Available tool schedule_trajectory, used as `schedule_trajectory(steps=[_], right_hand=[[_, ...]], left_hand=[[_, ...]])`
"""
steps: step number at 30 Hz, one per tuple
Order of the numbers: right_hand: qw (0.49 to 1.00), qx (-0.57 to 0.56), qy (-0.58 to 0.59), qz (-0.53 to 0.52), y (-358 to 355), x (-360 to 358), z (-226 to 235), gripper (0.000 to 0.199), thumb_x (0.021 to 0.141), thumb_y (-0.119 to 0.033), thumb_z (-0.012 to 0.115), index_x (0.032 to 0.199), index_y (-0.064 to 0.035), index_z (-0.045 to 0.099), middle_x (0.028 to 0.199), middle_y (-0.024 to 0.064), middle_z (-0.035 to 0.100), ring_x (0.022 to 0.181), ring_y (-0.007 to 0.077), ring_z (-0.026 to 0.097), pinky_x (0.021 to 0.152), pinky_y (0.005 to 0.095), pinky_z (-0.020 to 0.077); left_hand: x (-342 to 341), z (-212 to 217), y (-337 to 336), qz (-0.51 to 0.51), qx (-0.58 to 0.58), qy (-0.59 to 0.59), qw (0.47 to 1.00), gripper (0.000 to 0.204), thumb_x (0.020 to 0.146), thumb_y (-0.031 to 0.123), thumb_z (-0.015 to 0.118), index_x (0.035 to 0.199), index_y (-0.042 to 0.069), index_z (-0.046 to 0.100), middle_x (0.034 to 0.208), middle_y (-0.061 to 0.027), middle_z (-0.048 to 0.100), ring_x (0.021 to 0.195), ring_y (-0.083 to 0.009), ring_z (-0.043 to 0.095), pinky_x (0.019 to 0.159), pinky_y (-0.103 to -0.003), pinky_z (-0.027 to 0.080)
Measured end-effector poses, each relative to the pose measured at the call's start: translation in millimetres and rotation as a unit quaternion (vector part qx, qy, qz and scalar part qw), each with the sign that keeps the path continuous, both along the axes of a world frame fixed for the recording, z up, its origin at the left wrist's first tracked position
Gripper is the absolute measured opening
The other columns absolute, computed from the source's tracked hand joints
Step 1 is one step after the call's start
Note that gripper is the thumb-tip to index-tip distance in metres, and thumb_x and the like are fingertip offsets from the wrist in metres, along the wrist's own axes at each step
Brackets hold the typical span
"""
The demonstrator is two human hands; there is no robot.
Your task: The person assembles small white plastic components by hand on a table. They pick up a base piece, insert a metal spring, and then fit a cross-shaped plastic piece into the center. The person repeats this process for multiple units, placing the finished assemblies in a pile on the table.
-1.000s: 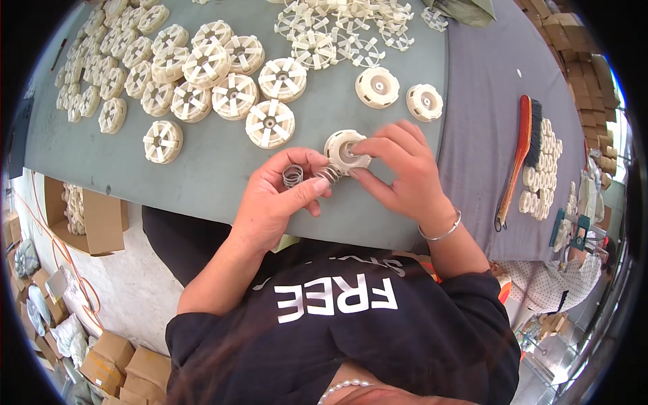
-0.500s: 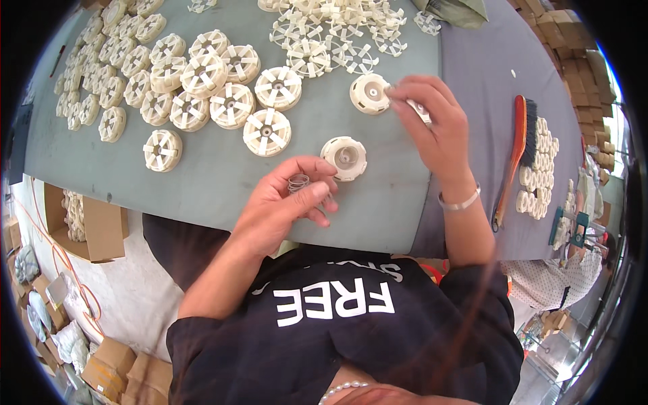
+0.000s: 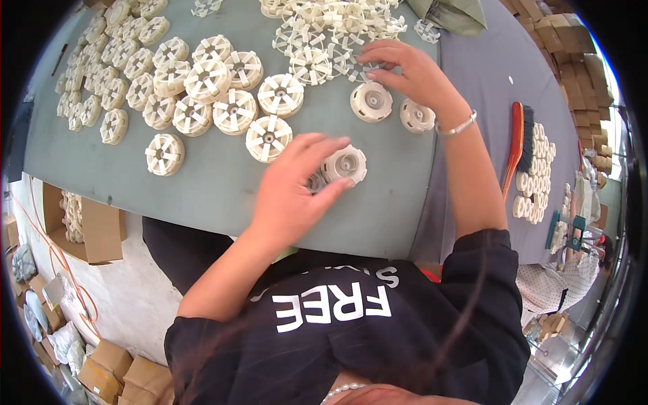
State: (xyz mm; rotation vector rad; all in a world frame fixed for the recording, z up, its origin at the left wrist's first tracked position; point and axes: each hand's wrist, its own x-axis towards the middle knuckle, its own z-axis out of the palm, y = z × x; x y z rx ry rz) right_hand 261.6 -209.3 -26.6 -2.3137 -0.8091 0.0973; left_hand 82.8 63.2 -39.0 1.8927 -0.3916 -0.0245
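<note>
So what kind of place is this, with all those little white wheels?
Probably a small factory or assembly workshop. Dozens of matching cream plastic wheels cover the grey-green worktable, cardboard boxes of parts sit beside it, and the person's left hand rests on one wheel piece.

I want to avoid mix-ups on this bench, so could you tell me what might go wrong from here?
1. The left hand covers small metal parts beside a wheel; they may scatter.
2. The right hand reaches into the loose spoked pieces and may knock the two wheels by its wrist.
</note>
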Motion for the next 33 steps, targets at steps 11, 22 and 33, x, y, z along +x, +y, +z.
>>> schedule_trajectory(steps=[11,22,33], right_hand=[[0.968,0.115,-0.031,-0.221,-27,-65,17,0.040,0.089,0.001,0.079,0.128,-0.0080,0.077,0.107,0.0068,0.071,0.088,0.0187,0.071,0.083,0.0344,0.0596],[0.939,-0.064,-0.337,0.020,-49,-208,-22,0.043,0.080,-0.005,0.089,0.121,-0.0071,0.076,0.117,0.0113,0.070,0.097,0.0274,0.073,0.084,0.0429,0.0610],[0.990,-0.063,0.041,-0.122,-36,-206,18,0.063,0.079,-0.016,0.094,0.135,-0.0002,0.069,0.133,0.0133,0.068,0.107,0.0295,0.073,0.092,0.0392,0.0616]], left_hand=[[-16,-12,13,0.016,-0.062,0.096,0.993,0.043,0.091,0.010,0.084,0.133,0.008,0.074,0.128,-0.0060,0.069,0.095,-0.0143,0.064,0.083,-0.031,0.056],[-22,-15,17,0.005,-0.129,0.143,0.981,0.033,0.096,0.012,0.082,0.128,0.005,0.076,0.107,-0.0007,0.068,0.088,-0.0093,0.058,0.077,-0.029,0.052],[-25,-7,-11,0.013,0.215,-0.010,0.977,0.071,0.078,0.021,0.095,0.143,0.009,0.067,0.108,-0.0077,0.073,0.092,-0.0247,0.069,0.083,-0.038,0.058]])
